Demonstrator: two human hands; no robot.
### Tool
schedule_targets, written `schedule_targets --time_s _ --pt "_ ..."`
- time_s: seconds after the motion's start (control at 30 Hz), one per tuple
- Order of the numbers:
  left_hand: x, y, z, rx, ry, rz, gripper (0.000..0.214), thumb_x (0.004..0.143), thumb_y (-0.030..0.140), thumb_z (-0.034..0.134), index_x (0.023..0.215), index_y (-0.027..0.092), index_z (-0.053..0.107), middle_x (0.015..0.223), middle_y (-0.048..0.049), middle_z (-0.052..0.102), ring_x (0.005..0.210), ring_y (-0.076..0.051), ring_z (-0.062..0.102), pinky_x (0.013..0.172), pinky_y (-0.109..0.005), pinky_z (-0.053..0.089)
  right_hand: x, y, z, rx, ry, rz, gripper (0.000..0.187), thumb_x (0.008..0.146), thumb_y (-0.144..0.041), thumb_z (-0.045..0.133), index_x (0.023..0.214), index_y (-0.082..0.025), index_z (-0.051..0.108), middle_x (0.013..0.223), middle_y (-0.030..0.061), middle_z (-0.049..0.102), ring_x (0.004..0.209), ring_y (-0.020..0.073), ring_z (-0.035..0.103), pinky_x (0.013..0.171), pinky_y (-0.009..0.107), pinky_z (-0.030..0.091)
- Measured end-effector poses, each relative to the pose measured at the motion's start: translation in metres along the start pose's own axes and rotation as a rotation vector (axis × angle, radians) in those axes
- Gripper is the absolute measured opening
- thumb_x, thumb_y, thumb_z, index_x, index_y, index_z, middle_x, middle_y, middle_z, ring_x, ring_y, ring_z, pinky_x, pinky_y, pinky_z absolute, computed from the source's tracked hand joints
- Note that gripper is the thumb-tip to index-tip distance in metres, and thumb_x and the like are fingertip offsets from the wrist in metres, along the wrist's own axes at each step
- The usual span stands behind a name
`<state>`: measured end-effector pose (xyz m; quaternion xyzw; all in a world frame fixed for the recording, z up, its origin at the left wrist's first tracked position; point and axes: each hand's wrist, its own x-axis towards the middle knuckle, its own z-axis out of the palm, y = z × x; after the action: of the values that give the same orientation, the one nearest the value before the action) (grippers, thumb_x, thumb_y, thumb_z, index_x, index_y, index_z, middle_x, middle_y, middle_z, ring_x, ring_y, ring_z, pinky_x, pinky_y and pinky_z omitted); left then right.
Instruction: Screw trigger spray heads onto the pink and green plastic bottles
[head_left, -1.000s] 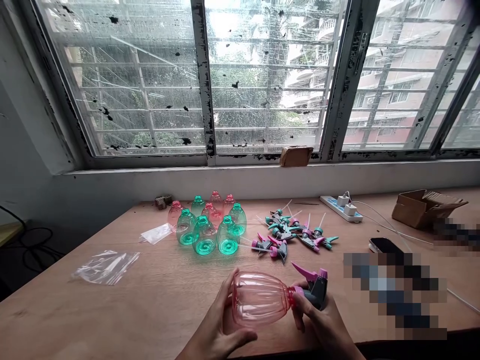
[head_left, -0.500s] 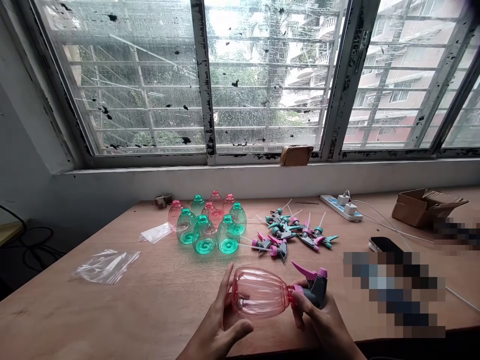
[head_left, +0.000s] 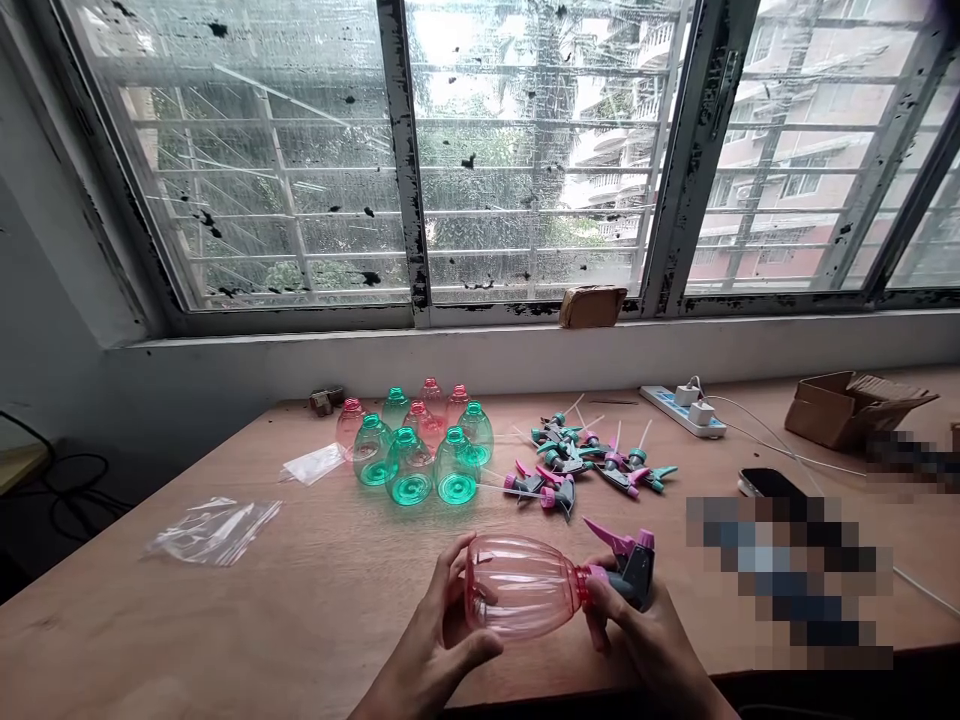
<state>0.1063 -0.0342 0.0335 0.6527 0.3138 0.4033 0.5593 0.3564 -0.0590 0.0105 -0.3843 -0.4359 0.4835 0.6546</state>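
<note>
Pink bottle (head_left: 521,585) lies sideways between your hands, just above the table (head_left: 300,600) near its front edge. Your left hand (head_left: 439,650) cups its base, fingers curled round it. Your right hand (head_left: 645,640) grips the trigger head (head_left: 628,568) seated at its neck; whether it is screwed tight, I cannot tell. Behind, the other bottles (head_left: 412,450) stand headless, with loose heads (head_left: 585,465) lying beside them.

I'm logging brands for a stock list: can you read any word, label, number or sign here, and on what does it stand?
No text can be read anywhere.
Pink spray bottle in the left hand, its trigger head in the right hand: no label shows.
Cardboard box, power strip, phone: no legible print.
Pixelated patch: unreadable.
</note>
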Motion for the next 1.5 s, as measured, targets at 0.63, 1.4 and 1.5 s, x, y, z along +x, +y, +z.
schedule_targets --time_s 0.63,1.4,1.5 --pt "-0.002 -0.006 -0.001 -0.038 -0.032 -0.027 0.085 0.09 0.055 0.064 0.157 0.032 0.017 0.15 -0.0115 0.047 0.133 -0.032 0.05 0.117 -0.05 0.032 0.001 0.0 0.001 -0.03 0.007 0.004 0.035 0.079 -0.046 0.08 0.085 -0.015 0.065 0.056 -0.0013 0.065 0.037 0.0102 0.054 0.039 0.021 0.039" --pt "-0.003 -0.008 -0.003 0.086 -0.044 -0.002 0.093 0.084 0.057 0.07 0.158 0.031 0.021 0.166 -0.0076 0.025 0.154 -0.036 0.014 0.125 -0.052 0.01 0.0 -0.001 0.0 -0.079 -0.023 -0.004 0.035 0.079 -0.047 0.079 0.086 -0.016 0.065 0.057 -0.0009 0.066 0.038 0.0122 0.055 0.043 0.024 0.039" --pt "-0.002 0.001 -0.003 0.139 0.029 -0.051 0.082 0.088 0.058 0.063 0.157 0.03 0.027 0.162 -0.0075 0.033 0.153 -0.037 0.018 0.125 -0.053 0.011 0.0 -0.001 0.0 -0.071 -0.017 0.003 0.035 0.079 -0.048 0.079 0.086 -0.016 0.065 0.059 -0.0004 0.067 0.038 0.0116 0.055 0.042 0.023 0.039"
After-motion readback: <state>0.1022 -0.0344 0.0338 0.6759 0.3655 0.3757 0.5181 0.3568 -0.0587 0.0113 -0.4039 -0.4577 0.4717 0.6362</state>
